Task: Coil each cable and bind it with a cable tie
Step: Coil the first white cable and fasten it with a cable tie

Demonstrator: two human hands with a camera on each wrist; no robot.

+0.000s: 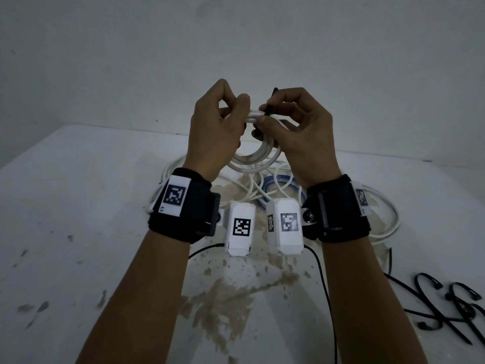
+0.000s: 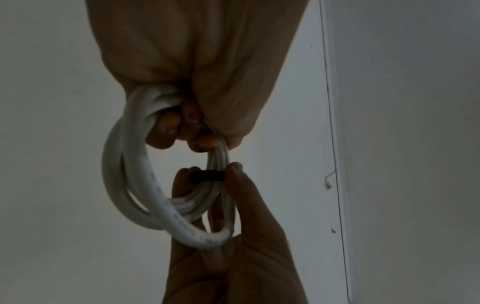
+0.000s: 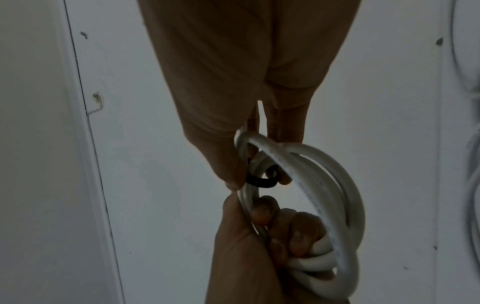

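Observation:
I hold a coiled white cable (image 1: 258, 153) up above the white table. My left hand (image 1: 223, 119) grips one side of the coil, its curled fingers (image 2: 166, 127) wrapped round the strands. My right hand (image 1: 286, 119) pinches a black cable tie (image 1: 268, 107) that is looped across the coil's strands (image 2: 207, 176). In the right wrist view the black cable tie (image 3: 259, 182) curls under the thumb, next to the white coil (image 3: 324, 174). The tie's free end sticks up past my right knuckles.
Loose white cables (image 1: 388, 222) and a blue cable (image 1: 278, 179) lie tangled on the table (image 1: 78, 206) under my wrists. Several black cable ties (image 1: 446, 308) lie at the front right. Brown stains (image 1: 231, 292) mark the tabletop; a grey wall stands behind.

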